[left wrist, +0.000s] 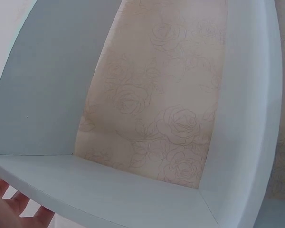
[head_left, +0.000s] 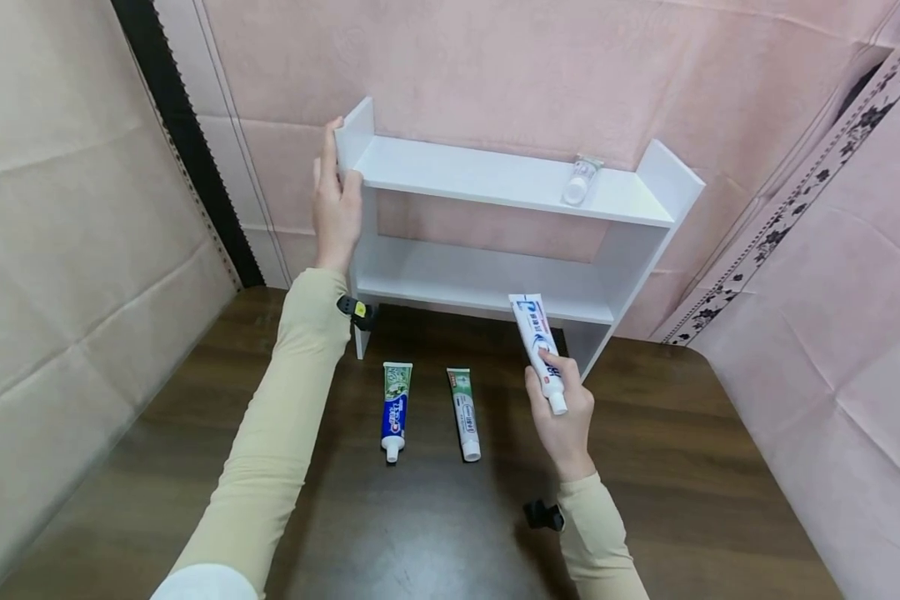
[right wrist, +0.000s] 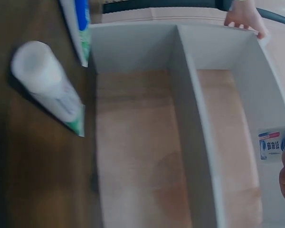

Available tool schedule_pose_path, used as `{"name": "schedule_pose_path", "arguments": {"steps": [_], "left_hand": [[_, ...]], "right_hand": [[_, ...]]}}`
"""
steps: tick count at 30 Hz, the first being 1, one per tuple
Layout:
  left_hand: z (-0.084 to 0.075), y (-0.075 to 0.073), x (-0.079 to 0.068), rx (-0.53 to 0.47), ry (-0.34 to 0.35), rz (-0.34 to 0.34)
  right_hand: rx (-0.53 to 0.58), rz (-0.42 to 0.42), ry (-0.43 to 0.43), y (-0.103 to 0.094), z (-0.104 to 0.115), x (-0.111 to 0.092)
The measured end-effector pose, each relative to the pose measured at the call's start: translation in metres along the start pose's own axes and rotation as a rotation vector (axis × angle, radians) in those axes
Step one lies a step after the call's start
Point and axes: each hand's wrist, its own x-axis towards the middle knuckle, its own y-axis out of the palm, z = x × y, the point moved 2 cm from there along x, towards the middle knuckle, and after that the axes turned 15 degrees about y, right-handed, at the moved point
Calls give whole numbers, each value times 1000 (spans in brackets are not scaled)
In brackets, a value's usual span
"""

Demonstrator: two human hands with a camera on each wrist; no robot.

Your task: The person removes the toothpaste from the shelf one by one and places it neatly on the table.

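At the left end of a white two-tier shelf [head_left: 487, 279], my left hand [head_left: 337, 204] grips the side panel, its fingertips also showing along the edge in the left wrist view. My right hand [head_left: 565, 417] holds a white and blue toothpaste tube [head_left: 534, 329], cap toward me and thumb across its front. The tube is raised before the shelf's lower right part. On the table before the shelf lie a blue and green toothpaste tube [head_left: 395, 408] and a white and green toothpaste tube [head_left: 465, 414]. A pale, partly clear tube [head_left: 581, 180] is on the upper board's right side.
The shelf stands at the back of a dark brown wooden table [head_left: 412, 525], against a pink cloth backdrop [head_left: 495, 67]. Cloth sheets also hang on the left [head_left: 67, 250] and right [head_left: 832, 317]. Both wrists carry black camera mounts.
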Motion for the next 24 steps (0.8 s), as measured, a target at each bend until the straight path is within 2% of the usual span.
{"name": "schedule_pose_path", "arguments": {"steps": [8,11,18,24], "left_hand": [[2,2,2,15,-2,-16],[2,1,2,18,-8,-21],[-1,2,1,9,-4,-17],[-2,2,0,3,-2,-12]], "right_hand": [[43,-45,62,11,-17,-24],[38,-45,38,14,-20,-26],[-1,2,-93,14,-27,-26],[-80,-3,-117,12,-34,-25]]}}
